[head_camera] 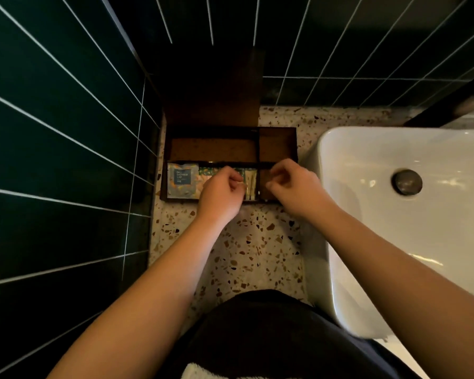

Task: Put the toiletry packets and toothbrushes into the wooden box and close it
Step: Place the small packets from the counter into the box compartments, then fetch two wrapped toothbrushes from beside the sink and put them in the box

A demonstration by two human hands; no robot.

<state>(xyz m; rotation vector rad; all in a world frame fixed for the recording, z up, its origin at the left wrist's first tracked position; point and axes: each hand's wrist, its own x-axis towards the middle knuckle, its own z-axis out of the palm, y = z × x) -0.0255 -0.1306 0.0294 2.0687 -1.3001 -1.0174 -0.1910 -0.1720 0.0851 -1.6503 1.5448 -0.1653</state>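
A dark wooden box (278,144) sits open on the terrazzo counter, its lid (214,86) standing up against the tiled wall. The front compartment holds a shower cap packet (181,180) at the left, a green patterned packet (208,173) beside it and pale wrapped toothbrushes (251,184) toward the right. My left hand (222,191) hovers over the packets with fingers curled, touching the toothbrush wrappers. Over the box's right front compartment, my right hand (293,184) has its fingertips pinched together. The back compartments look bare. I cannot see anything clearly gripped in either hand.
A white sink (394,214) with a dark drain (407,181) stands right of the box. Dark green tiled walls close in on the left and behind. The speckled terrazzo counter (244,250) stretches from the box toward me.
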